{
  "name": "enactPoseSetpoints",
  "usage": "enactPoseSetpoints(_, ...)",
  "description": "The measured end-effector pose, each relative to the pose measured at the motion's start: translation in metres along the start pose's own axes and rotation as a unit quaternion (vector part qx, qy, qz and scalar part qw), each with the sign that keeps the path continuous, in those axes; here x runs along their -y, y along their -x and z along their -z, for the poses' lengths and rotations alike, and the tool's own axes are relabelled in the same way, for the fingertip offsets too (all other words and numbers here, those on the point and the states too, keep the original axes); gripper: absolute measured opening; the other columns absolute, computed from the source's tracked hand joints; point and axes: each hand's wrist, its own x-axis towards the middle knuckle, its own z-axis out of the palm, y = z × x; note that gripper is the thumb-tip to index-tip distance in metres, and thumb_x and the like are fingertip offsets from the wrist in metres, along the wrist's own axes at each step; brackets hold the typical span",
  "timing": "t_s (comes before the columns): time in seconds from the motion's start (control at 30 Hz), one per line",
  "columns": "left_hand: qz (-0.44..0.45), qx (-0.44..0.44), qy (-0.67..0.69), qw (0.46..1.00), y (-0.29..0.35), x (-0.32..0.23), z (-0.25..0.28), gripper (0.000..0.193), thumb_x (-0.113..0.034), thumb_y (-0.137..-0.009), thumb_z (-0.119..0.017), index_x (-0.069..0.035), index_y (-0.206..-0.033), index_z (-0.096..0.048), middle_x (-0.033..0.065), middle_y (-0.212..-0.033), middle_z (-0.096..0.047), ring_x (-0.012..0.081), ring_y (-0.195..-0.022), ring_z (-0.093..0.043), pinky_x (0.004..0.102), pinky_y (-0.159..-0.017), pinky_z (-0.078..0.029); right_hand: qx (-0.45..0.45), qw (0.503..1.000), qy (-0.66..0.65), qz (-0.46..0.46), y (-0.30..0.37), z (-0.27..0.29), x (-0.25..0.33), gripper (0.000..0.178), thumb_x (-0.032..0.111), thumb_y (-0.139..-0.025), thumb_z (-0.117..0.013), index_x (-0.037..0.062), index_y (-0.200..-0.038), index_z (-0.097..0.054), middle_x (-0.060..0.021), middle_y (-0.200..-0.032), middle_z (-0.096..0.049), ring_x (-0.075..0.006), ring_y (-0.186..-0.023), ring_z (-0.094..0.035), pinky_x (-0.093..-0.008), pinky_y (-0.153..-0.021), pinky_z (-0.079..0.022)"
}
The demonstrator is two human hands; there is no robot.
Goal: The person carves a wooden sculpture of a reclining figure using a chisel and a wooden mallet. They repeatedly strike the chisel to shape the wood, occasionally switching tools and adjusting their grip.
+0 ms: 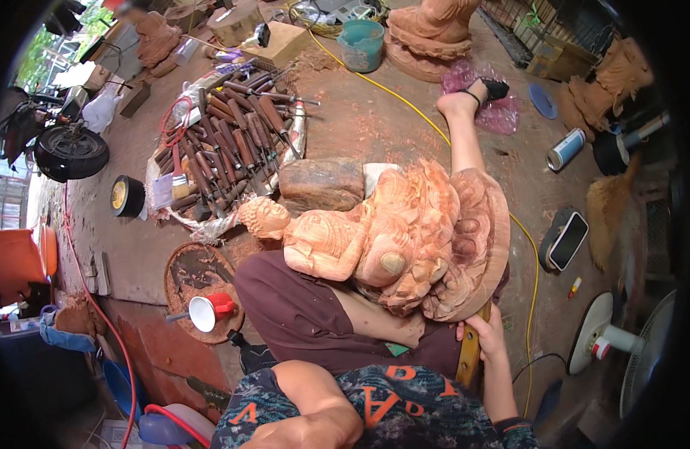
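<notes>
A carved wooden seated figure (326, 239) lies across my lap, its curly-haired head to the left and its round lotus base (472, 247) to the right. My right hand (489, 337) is beside the lower edge of that base, its fingers closed round a narrow yellow bar (470, 353) with dark spots along it. Whether the bar touches the base I cannot tell. At the lower edge my left arm (311, 396) is bent close to my shirt, and the fingers of that hand do not show. Behind the figure's torso sits a dark wood block (322, 185).
Many wooden-handled chisels (236, 123) lie heaped on a sack at the left. A round tray (176, 284) of shavings carries a red and white mug (210, 310). A yellow cord (537, 277) crosses the floor. At the right are a phone (568, 241) and a fan (614, 340).
</notes>
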Motion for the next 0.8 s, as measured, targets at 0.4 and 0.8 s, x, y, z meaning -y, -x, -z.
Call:
enactPoseSetpoints(0.4,0.026,0.078,-0.068,0.994,-0.004,0.000,0.000,0.013,-0.004,-0.087,-0.057,-0.005,-0.096,-0.066,0.0062,-0.089,-0.059,0.0165,-0.075,-0.056,0.0269,-0.061,-0.048,0.004,0.999,-0.043,-0.008,0.001,0.003,0.002,0.013,0.000,-0.080,-0.057,-0.0030,-0.093,-0.054,-0.0109,-0.070,-0.058,-0.0184,-0.052,-0.058,-0.0286,-0.048,-0.047)
enactPoseSetpoints(0.8,0.124,0.363,-0.515,0.767,-0.043,-0.008,0.111,0.008,-0.007,-0.088,-0.058,-0.003,-0.087,-0.064,0.0034,-0.072,-0.061,0.0099,-0.062,-0.057,0.0244,-0.055,-0.047,-0.012,1.000,-0.020,-0.010,-0.001,0.007,-0.001,0.016,0.005,-0.082,-0.057,-0.0029,-0.096,-0.053,-0.0116,-0.066,-0.058,-0.0194,-0.051,-0.058,-0.0289,-0.046,-0.047)
